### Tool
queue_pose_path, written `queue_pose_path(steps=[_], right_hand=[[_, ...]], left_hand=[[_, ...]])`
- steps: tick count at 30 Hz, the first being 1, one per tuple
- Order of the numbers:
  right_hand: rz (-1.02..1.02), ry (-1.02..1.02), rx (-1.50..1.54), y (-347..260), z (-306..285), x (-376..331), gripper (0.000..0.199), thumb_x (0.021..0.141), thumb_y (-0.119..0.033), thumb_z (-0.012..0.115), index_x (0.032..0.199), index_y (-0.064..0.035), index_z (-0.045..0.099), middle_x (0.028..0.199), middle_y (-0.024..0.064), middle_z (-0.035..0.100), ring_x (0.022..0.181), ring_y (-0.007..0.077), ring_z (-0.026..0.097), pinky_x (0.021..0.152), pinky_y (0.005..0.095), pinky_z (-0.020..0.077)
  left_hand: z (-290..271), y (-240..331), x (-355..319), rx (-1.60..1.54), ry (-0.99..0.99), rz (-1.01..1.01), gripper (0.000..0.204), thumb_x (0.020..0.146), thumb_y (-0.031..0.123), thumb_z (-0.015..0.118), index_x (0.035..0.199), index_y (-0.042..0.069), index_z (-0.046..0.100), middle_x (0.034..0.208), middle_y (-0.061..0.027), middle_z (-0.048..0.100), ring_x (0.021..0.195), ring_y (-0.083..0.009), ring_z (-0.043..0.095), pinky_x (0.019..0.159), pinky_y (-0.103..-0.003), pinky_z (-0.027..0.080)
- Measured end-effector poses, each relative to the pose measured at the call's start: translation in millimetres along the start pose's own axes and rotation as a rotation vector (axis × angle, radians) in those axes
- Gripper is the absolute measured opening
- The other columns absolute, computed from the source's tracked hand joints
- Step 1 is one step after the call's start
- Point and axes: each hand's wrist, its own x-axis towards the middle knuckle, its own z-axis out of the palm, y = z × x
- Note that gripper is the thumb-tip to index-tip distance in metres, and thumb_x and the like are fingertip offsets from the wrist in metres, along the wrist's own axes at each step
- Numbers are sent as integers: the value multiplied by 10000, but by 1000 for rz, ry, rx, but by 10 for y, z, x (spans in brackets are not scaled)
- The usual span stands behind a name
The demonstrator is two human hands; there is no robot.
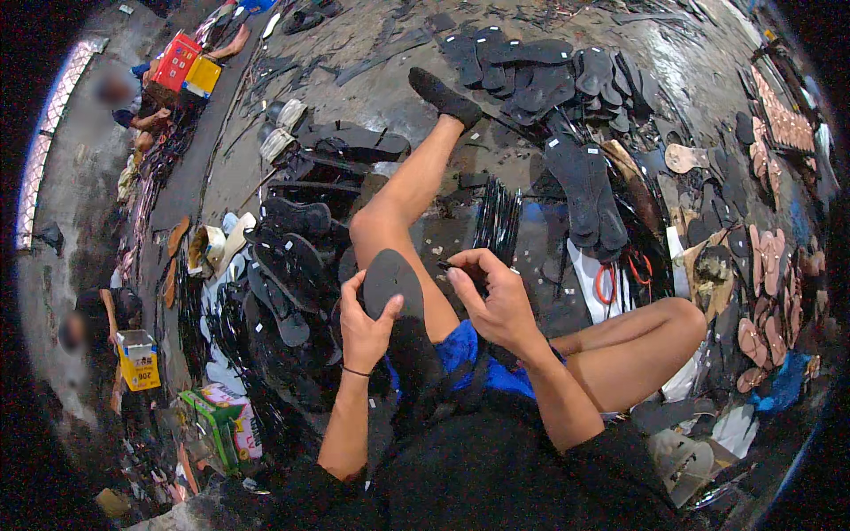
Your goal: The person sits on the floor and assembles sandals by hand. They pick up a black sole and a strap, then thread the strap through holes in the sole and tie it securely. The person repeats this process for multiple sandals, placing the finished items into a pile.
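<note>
black rubber sole (390, 281) sits gripped in the left hand (365, 329), above the knee; right hand (498, 301) at its 3 o'clock pinches a thin strap (447, 265). best keep the sole steady, feeding the strap squarely.

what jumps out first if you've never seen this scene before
At centre, the person's left hand holds up a flat black oval sandal sole over the knee, while the right hand pinches a thin black strap piece beside it. Around the seated person, heaps of black rubber soles cover the wet grey floor, with a row of tan soles at the right and orange-handled scissors just past the right hand.
</note>
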Motion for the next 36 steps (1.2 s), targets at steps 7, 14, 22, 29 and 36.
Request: queue_pose_path(steps=[7, 14, 22, 29, 36], right_hand=[[149, -147, -25, -249, -27, -23, 196, 884, -170, 726, 1002, -19, 689, 934, 140, 716, 871, 230, 703, 793, 326, 536], [119, -49, 178, 212, -91, -71, 196, 899, -172, 706, 1011, -11, 697, 921, 118, 733, 829, 174, 697, 778, 300, 536], [-78, 91, -129, -187, -326, -110, 159, 884, -140, 736, 960, -4, 705, 844, 72, 714, 746, 122, 649, 666, 270, 506], [-91, -39, -291, -135, -332, -99, 201, 838, -170, 762, 950, -10, 712, 878, 140, 710, 760, 263, 695, 650, 346, 533], [-182, 2, -357, -33, -383, -117, 187, 820, -149, 744, 949, -18, 708, 845, 156, 692, 714, 305, 672, 641, 364, 533]], left_hand=[[-33, 456, -22, -510, -225, -18, 450, 867, 43, 690, 1280, -13, 520, 1143, -95, 660, 993, -180, 641, 899, -322, 514], [99, 375, -76, -1231, -622, -351, 580, 902, 48, 669, 1410, 38, 390, 1342, -68, 529, 1175, -162, 544, 969, -302, 462], [276, 711, 53, -714, -183, 52, 424, 863, -9, 681, 1266, -6, 550, 1098, -73, 674, 966, -138, 642, 834, -296, 533], [246, 666, -67, -507, -238, 120, 473, 837, -17, 678, 1293, -53, 555, 1015, -59, 635, 959, -138, 636, 830, -258, 524], [270, 812, -74, -248, -199, 317, 426, 821, -16, 659, 1247, -8, 638, 946, -89, 632, 915, -158, 629, 773, -265, 507]])
